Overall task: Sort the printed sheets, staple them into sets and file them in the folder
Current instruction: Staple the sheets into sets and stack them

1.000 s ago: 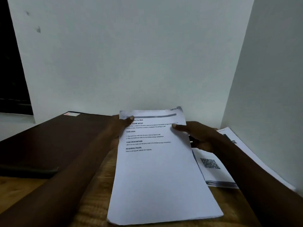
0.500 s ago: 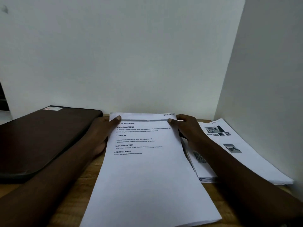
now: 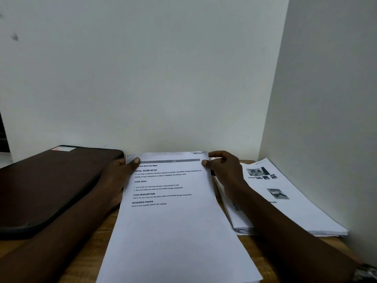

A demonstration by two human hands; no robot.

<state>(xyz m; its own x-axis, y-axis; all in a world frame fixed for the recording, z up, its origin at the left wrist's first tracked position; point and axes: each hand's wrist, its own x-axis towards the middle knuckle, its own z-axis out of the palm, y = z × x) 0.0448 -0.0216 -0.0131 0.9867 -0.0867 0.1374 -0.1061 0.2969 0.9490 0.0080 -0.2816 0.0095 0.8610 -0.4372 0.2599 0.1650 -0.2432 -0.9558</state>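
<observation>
A stack of printed sheets (image 3: 175, 225) lies in the middle of the wooden table, its top page carrying headings and a handwritten "Section-1" at the upper right corner. My left hand (image 3: 120, 176) grips the stack's upper left corner, thumb on top. My right hand (image 3: 224, 170) pinches the upper right corner, thumb on the page. A dark zipped folder (image 3: 51, 184) lies closed to the left. Further printed sheets (image 3: 285, 209) with small photos lie in a pile to the right.
White walls stand close behind and on the right, boxing in the table (image 3: 98, 240). The right pile touches the right wall. A small white label (image 3: 63, 148) sits on the folder's far corner.
The stack came down flatter and its top edge now sits squarely between both hands near the back wall. The view shifted right, showing more of the right pile.
</observation>
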